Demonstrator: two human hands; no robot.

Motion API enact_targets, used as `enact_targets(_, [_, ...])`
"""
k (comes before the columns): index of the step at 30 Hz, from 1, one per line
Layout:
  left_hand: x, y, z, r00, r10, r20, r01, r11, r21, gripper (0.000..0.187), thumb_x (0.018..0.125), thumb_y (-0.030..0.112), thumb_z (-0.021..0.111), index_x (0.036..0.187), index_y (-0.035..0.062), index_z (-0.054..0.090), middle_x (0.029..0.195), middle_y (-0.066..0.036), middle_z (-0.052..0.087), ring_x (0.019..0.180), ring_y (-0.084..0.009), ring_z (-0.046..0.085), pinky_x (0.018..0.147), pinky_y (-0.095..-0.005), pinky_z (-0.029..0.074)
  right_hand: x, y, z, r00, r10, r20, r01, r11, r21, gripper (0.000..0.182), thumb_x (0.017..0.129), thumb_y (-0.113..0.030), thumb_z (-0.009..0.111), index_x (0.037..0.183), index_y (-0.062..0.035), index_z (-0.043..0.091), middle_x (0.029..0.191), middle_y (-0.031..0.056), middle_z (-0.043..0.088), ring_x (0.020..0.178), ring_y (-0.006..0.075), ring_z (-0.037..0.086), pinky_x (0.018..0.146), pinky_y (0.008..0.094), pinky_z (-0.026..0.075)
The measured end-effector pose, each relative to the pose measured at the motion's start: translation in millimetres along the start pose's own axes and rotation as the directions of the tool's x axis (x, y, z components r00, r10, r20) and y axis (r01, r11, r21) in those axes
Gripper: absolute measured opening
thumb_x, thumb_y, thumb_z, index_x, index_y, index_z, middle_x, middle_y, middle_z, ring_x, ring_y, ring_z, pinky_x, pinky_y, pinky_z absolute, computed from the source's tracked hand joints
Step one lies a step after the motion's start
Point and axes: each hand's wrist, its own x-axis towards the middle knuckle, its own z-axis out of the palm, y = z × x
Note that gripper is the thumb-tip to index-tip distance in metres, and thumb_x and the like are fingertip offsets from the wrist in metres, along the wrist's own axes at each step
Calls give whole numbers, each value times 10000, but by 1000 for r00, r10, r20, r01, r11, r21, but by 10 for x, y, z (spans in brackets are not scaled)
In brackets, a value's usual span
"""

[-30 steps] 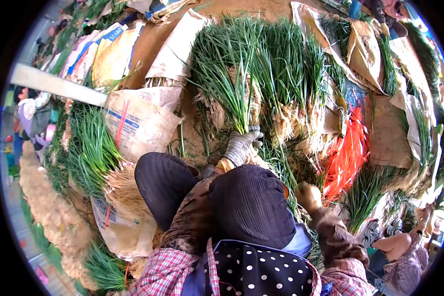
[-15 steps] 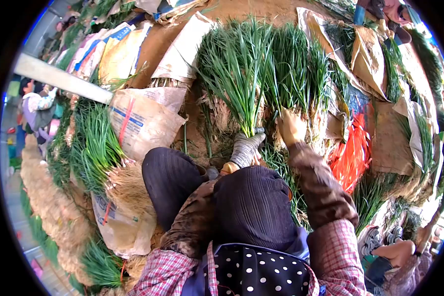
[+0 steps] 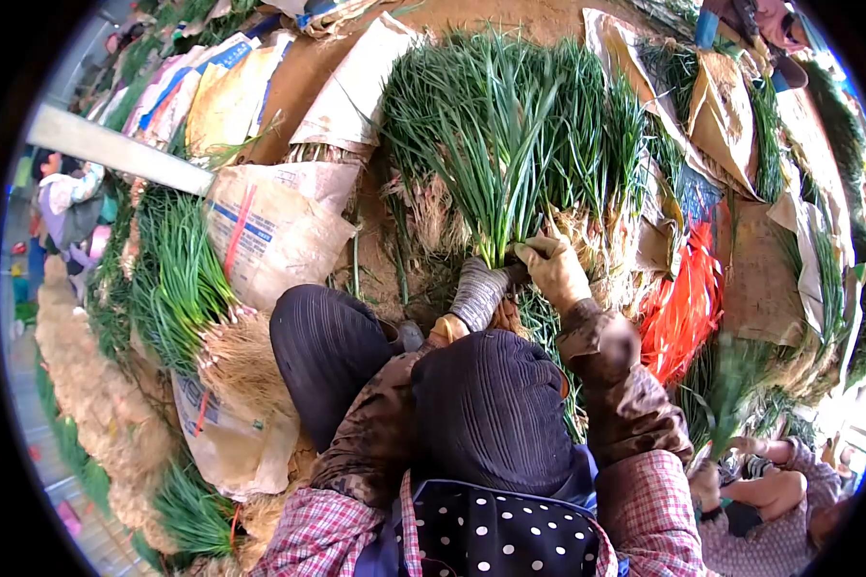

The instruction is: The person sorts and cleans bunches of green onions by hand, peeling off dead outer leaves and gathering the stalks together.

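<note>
A bunch of long green stalks [image 3: 502, 183] stands upright in my left hand [image 3: 481, 291], which wears a grey wrapping and is closed round its lower end. My right hand [image 3: 554, 272], in a pale yellowish glove, is at the right side of that bunch with thumb and forefinger pressed together; what is between them is too small to make out. Behind both hands lie more green bunches [image 3: 587, 125] with pale roots [image 3: 582, 236] towards me. Red strips [image 3: 685, 303] lie in a heap right of my right hand.
At the left, a tied bunch [image 3: 185, 279] with brown roots rests by a printed sack [image 3: 279, 226]. A pale bar [image 3: 115, 149] reaches in from the left. Sacks [image 3: 722, 111] and greens lie at the right. One person [image 3: 775, 510] sits at lower right, another [image 3: 65, 207] at far left.
My right hand has moved left and slightly down, from the row of bunches to the held bunch. The person at lower right has leaned in, with greens now by their hands.
</note>
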Motion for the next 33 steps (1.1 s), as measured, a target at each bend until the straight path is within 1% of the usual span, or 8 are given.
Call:
enact_targets(6, [-328,370,-11,973,-231,-17,232,972,36,255,780,192,731,857,-24,620,701,-145,657,560,-195,632,469,-329,490,-212,231,82,894,446,47,-418,791,446,157,838,-159,656,914,-22,654,700,41,633,647,151,574,605,263,500])
enact_targets(7, [-169,38,53,999,35,-11,-36,921,-388,198,810,158,704,830,-25,631,705,-132,664,579,-181,640,464,-313,492,-207,472,99,899,433,74,-432,843,321,165,846,-173,630,935,-35,657,747,72,639,707,171,587,658,276,502])
enact_targets(9, [-193,66,47,999,42,-14,-44,911,-410,194,814,132,699,861,-42,627,752,-141,677,605,-182,652,488,-306,508,-318,723,74,902,304,307,-98,835,-541,197,863,-201,579,977,-63,663,840,132,650,829,209,614,766,301,507])
enact_targets(12, [-161,27,41,998,58,19,-41,870,-491,216,822,123,687,953,-34,617,734,-121,660,572,-184,635,503,-309,519,-620,543,57,692,427,583,300,563,-770,298,879,-374,554,1081,-180,660,815,119,667,810,197,650,762,353,540])
enact_targets(14, [-184,3,24,991,108,84,-44,836,-548,202,824,117,682,960,-18,618,703,-94,643,542,-185,619,501,-313,522,-520,332,-44,975,152,161,55,535,-843,354,865,-447,579,1071,-169,658,729,80,656,656,191,643,582,358,538])
enact_targets(22, [-160,80,36,989,-105,106,135,930,-341,335,787,161,724,1076,26,622,690,-107,624,421,-235,558,331,-372,453,396,187,-282,979,14,-201,-167,614,-771,211,888,-210,556,1082,-175,631,716,23,653,495,109,551,407,261,449])
enact_targets(28, [-83,-15,49,992,62,111,-21,941,-337,261,761,201,757,848,-13,634,674,-95,636,387,-227,556,296,-328,415,-692,70,-180,889,-457,4,435,844,-315,121,864,-248,623,873,-133,662,606,49,624,423,110,528,379,279,424])
enact_targets(33, [-272,296,37,984,-173,32,176,978,-116,289,737,184,771,883,-13,619,697,-101,640,460,-196,551,391,-356,422,-585,-301,-301,987,-12,163,21,998,-54,702,877,-590,480,1137,56,565,992,235,636,945,317,615,839,410,491])
